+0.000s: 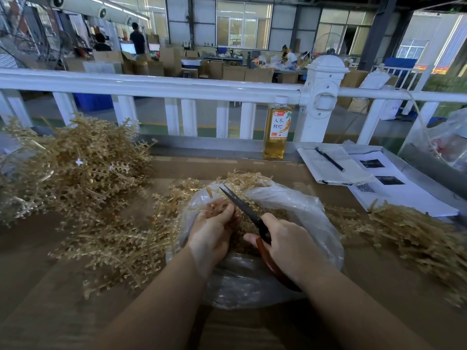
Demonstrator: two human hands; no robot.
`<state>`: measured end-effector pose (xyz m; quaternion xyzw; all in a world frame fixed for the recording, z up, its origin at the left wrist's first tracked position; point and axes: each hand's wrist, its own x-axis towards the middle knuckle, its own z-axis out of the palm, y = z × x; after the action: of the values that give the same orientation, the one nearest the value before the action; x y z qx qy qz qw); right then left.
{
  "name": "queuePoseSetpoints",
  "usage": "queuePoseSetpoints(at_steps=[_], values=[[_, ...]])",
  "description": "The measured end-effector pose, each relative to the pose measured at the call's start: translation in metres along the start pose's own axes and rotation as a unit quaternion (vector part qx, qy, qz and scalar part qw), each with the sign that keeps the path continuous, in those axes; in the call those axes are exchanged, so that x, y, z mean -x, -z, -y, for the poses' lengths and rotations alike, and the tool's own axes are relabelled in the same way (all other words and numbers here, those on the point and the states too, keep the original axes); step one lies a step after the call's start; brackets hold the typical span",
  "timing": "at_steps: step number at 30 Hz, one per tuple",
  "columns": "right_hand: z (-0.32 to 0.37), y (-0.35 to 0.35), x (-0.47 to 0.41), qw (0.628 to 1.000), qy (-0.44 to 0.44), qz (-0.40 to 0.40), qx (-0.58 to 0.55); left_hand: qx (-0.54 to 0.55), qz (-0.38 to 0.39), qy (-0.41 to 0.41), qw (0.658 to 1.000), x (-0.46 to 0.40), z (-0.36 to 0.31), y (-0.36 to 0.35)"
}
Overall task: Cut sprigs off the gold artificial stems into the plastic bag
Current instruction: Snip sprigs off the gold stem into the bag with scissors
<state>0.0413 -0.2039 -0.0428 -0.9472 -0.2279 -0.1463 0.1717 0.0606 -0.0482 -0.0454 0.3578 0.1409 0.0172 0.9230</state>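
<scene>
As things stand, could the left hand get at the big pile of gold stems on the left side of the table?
Probably yes. The pile lies open on the left hand's own side with nothing between them, but that hand grips a sprig over the plastic bag and must let go first.

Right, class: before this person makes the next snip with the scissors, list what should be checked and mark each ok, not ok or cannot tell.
1. Right hand grips the scissors by the red handles: ok.
2. Left hand holds a gold stem at the blades: ok.
3. Both hands are over the open plastic bag, so cut sprigs should drop in: ok.
4. Left fingertips are clear of the blades: cannot tell, they sit very close.
5. More uncut stems lie within reach, in the pile on the left: ok.
6. The bottle and the notebook stand apart from the work: ok.
</scene>
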Motion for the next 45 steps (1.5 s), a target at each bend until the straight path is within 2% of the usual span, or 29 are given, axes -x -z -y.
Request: queuePoseSetpoints(at_steps=[4,8,13,22,26,30,37,45], values=[[0.001,0.001,0.001,1.0,-0.006,0.008,0.004,0.01,0.038,-0.03,0.999,0.004,0.0,-0.001],[0.002,0.001,0.004,1.0,-0.008,0.012,0.01,0.024,0.051,-0.004,0.998,0.008,-0.006,-0.001],[0.003,0.003,0.005,1.0,-0.002,-0.002,0.011,0.019,0.021,0.002,1.0,0.005,-0.003,-0.003],[0.006,0.002,0.004,1.0,-0.013,0.005,0.007,0.007,0.027,-0.016,0.999,0.003,0.0,-0.002],[0.006,0.003,0.004,1.0,-0.01,0.006,0.017,0.019,0.006,0.004,1.0,0.004,-0.002,-0.002],[0.006,0.006,0.006,1.0,-0.01,0.003,-0.007,0.028,0.04,0.028,0.998,0.01,-0.01,-0.002],[0.008,0.008,0.004,0.997,-0.027,-0.014,-0.077,0.003,0.001,0.049,0.999,0.005,-0.007,-0.004],[0.001,-0.003,0.005,0.999,-0.011,-0.01,-0.028,0.031,-0.032,0.047,0.998,0.008,-0.009,-0.004]])
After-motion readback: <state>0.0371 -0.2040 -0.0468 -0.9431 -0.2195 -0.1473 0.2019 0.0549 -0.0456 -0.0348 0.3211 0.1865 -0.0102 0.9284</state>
